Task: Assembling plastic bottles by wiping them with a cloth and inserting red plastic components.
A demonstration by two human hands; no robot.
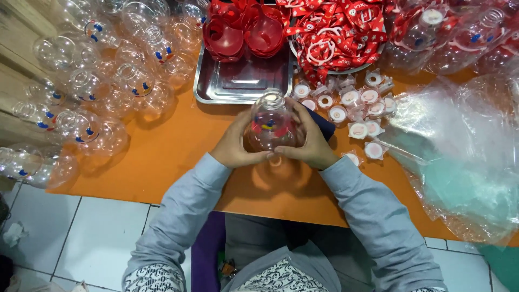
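Orange covers the bench point(162, 157), which stands over a white tiled floor point(92, 227). Near its front edge, the left hand point(235, 146) and right hand point(311, 145) close their fingers around a clear round bottle point(272, 124), with a steel tray point(216, 92) behind.

A: Item one, sleeves?

B: Two long sleeves, plain pale grey-blue cloth, soft folds along the forearms, each ending at the wrist. The left hand point(233, 147) and the right hand point(312, 145) are bare: no gloves, rings or watch in view.

A: Item two, lower edge?

B: A black-and-white patterned cloth with a fine curly print, at the chest and beside the left elbow. Grey cloth over the lap. A purple strip of cloth beside it.
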